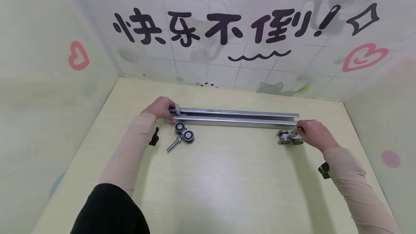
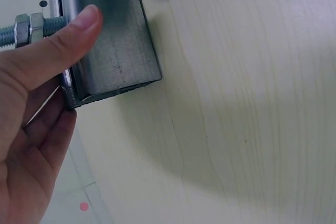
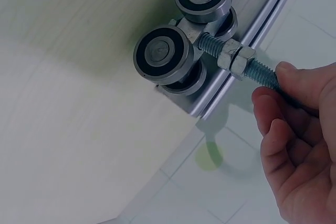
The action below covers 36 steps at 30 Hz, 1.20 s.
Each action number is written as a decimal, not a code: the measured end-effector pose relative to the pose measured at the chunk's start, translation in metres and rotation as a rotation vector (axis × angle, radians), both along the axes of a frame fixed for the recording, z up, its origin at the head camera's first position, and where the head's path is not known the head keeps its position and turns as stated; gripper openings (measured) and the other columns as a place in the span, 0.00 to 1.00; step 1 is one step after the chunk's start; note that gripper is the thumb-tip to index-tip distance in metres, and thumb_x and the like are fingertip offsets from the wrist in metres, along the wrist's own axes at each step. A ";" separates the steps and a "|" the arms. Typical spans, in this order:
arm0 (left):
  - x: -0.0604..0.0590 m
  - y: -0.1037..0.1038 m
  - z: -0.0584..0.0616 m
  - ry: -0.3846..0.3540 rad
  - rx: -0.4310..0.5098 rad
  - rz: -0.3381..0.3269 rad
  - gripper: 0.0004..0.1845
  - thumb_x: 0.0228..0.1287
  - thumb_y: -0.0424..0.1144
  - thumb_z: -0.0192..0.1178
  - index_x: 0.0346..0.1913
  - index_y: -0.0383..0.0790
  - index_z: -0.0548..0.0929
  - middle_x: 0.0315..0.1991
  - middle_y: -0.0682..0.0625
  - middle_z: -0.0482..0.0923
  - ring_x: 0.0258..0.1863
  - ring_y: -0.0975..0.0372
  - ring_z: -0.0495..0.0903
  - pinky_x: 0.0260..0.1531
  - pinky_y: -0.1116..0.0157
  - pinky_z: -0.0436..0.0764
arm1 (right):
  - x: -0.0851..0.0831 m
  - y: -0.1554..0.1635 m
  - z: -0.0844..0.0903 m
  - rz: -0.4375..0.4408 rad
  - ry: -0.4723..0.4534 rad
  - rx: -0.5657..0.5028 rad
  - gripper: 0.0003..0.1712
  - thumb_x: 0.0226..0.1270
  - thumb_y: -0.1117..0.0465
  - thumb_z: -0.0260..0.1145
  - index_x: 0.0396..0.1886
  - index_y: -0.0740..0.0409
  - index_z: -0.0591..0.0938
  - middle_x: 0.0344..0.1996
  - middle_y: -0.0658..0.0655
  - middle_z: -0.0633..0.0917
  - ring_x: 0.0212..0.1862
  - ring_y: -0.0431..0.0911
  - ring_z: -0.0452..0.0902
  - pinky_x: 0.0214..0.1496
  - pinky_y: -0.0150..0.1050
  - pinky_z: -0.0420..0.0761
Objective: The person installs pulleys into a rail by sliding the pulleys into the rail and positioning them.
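A long metal channel track (image 1: 234,121) with a slot along it lies crosswise on the tabletop. My left hand (image 1: 160,107) grips its left end, with the thumb (image 2: 68,40) on the metal side and fingers behind. Beside that thumb, a threaded bolt with nuts (image 2: 29,29) sticks out from the slot. At the other end, my right hand (image 1: 315,133) pinches the threaded bolt (image 3: 262,74) of a roller trolley (image 3: 163,53), whose wheels stand close by the track's end. Another roller trolley (image 1: 184,133) lies near the left end, its bolt pointing down and left.
The pale wooden tabletop (image 1: 214,183) extends in front of the track. Behind it rises a printed white backdrop (image 1: 208,57) with dark lettering, and side panels (image 1: 39,118) stand at left and right.
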<state>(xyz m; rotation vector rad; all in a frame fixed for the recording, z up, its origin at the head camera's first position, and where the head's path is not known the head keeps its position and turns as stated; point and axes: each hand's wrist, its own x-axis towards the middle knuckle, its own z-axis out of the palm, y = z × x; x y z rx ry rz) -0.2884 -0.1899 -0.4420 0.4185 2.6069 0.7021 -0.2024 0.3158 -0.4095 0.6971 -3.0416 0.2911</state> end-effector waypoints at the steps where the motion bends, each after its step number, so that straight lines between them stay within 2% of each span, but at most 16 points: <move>1: 0.000 0.000 0.000 -0.001 0.002 -0.002 0.26 0.36 0.32 0.73 0.45 0.31 0.80 0.38 0.43 0.81 0.36 0.56 0.77 0.43 0.59 0.77 | 0.000 0.002 0.000 -0.004 0.000 -0.002 0.05 0.52 0.70 0.64 0.20 0.61 0.77 0.14 0.49 0.75 0.17 0.40 0.62 0.20 0.37 0.65; 5: 0.000 0.001 0.002 -0.020 0.003 0.012 0.26 0.36 0.32 0.73 0.46 0.31 0.80 0.39 0.43 0.81 0.37 0.56 0.77 0.44 0.59 0.77 | -0.001 0.010 0.000 -0.018 0.008 -0.002 0.04 0.51 0.71 0.63 0.20 0.61 0.78 0.14 0.49 0.76 0.17 0.40 0.62 0.20 0.37 0.65; 18: -0.001 0.001 0.000 -0.016 0.002 0.011 0.27 0.36 0.31 0.73 0.47 0.30 0.79 0.40 0.42 0.81 0.38 0.55 0.77 0.44 0.59 0.77 | -0.001 0.030 0.004 -0.076 -0.029 0.035 0.02 0.52 0.70 0.62 0.23 0.63 0.78 0.17 0.52 0.79 0.18 0.43 0.66 0.20 0.39 0.68; 25: -0.002 0.002 -0.001 -0.012 0.000 0.013 0.27 0.36 0.32 0.73 0.47 0.31 0.80 0.40 0.43 0.81 0.38 0.56 0.77 0.44 0.60 0.77 | 0.000 0.038 0.007 -0.101 -0.074 0.069 0.03 0.52 0.71 0.60 0.22 0.62 0.77 0.15 0.50 0.76 0.18 0.43 0.65 0.20 0.39 0.67; 33: -0.001 0.002 0.003 -0.004 -0.013 -0.007 0.26 0.37 0.31 0.72 0.46 0.31 0.80 0.39 0.43 0.81 0.37 0.56 0.77 0.44 0.59 0.77 | 0.000 0.051 0.007 -0.121 -0.104 0.098 0.06 0.53 0.69 0.60 0.19 0.60 0.74 0.14 0.49 0.72 0.18 0.44 0.62 0.18 0.37 0.62; 36: 0.000 0.002 0.003 0.000 -0.021 -0.010 0.26 0.37 0.31 0.73 0.46 0.31 0.80 0.39 0.43 0.81 0.37 0.56 0.77 0.44 0.59 0.77 | -0.002 0.054 0.007 -0.125 -0.100 0.106 0.05 0.53 0.70 0.59 0.20 0.61 0.74 0.14 0.50 0.73 0.18 0.44 0.62 0.18 0.37 0.64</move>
